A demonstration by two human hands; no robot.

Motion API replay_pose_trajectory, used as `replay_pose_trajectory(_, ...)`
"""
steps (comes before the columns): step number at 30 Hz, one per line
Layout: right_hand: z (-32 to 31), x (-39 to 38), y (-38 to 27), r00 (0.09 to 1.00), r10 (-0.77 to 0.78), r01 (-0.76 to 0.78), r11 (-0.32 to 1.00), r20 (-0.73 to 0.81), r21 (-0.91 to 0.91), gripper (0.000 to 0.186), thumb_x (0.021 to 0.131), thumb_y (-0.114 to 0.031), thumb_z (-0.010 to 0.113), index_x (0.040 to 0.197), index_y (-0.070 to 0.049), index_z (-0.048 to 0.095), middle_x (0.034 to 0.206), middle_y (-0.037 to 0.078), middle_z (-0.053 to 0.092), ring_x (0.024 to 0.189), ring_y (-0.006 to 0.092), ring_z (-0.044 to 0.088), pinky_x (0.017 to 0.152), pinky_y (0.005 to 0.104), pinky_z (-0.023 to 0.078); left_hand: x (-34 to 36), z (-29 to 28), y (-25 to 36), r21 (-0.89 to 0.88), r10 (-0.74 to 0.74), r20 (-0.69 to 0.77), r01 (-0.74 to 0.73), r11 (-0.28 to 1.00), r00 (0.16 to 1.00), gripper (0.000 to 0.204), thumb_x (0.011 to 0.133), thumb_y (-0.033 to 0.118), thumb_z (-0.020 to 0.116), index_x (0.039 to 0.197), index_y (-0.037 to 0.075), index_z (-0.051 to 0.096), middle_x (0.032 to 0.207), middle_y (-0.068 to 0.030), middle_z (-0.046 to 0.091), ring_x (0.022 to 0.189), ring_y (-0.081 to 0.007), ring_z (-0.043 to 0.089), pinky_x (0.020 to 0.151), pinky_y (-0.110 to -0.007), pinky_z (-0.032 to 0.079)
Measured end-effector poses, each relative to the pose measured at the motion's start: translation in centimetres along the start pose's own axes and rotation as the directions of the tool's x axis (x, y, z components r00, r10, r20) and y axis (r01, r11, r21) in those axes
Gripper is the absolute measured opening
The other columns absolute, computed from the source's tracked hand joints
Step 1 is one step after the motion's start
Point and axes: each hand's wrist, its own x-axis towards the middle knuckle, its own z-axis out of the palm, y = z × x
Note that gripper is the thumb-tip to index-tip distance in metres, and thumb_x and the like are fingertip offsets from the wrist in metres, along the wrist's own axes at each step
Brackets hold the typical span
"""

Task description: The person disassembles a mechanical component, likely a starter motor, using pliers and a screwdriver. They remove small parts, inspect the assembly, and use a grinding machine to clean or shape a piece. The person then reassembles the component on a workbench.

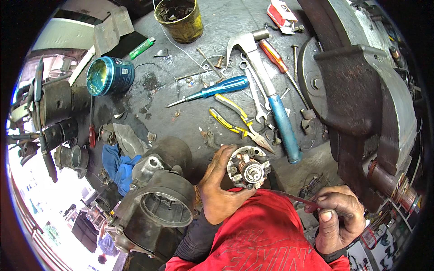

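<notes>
My left hand [220, 189] is wrapped round a motor armature with a brush holder [253, 168], its round, copper-toned end facing up. Just to the left lies a grey metal motor housing [166, 207] with a wide round opening. At the right, my right hand [340, 219] is closed, thumb against fingers, on a thin reddish strip-like tool [302, 199]. It points left toward the armature's lower side; its exact kind is unclear. Beyond the armature, yellow-and-black pliers [242, 122] lie with their jaws near it.
A claw hammer [284, 128], blue screwdriver [226, 86], red screwdriver [274, 56] and wrench [255, 90] lie on the dark bench. Farther back are a teal grease tub [121, 77] and yellow bucket [189, 28]. A heavy vise [352, 90] stands right; a blue rag [116, 162] lies left.
</notes>
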Motion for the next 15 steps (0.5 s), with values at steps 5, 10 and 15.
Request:
replay_pose_trajectory(5,-0.6,-1.1,1.0,0.998,0.047,-0.045,0.998,-0.046,0.041,0.013,0.097,-0.007,0.073,0.103,0.004,0.071,0.091,0.021,0.074,0.075,0.0219,0.073,0.068,0.0320,0.059,-0.1,0.2,-0.1,-0.011,-0.011,-0.021,0.010,1.000,1.000,0.099,0.060,0.010,0.102,0.147,-0.005,0.056,0.131,-0.0156,0.070,0.120,-0.0221,0.068,0.106,-0.037,0.055)
replay_pose_trajectory(10,-1.0,-1.6,1.8,0.997,0.056,-0.053,0.997,-0.053,0.063,0.013,0.098,-0.006,0.072,0.105,0.004,0.070,0.095,0.022,0.073,0.075,0.0219,0.073,0.069,0.0323,0.060,0.1,0.5,0.3,0.011,-0.012,-0.051,0.013,1.000,0.999,0.100,0.060,0.010,0.103,0.147,-0.005,0.056,0.130,-0.0161,0.070,0.119,-0.0222,0.068,0.106,-0.038,0.055)
replay_pose_trajectory(15,-0.9,-1.7,1.9,0.993,0.077,-0.069,0.994,-0.087,0.090,0.012,0.098,-0.005,0.072,0.105,0.004,0.071,0.095,0.021,0.074,0.076,0.0220,0.073,0.070,0.0323,0.060,0.4,0.5,0.6,0.004,0.012,-0.055,-0.012,1.000,0.998,0.102,0.059,0.011,0.104,0.147,-0.007,0.055,0.131,-0.0174,0.070,0.120,-0.0232,0.068,0.106,-0.038,0.055)
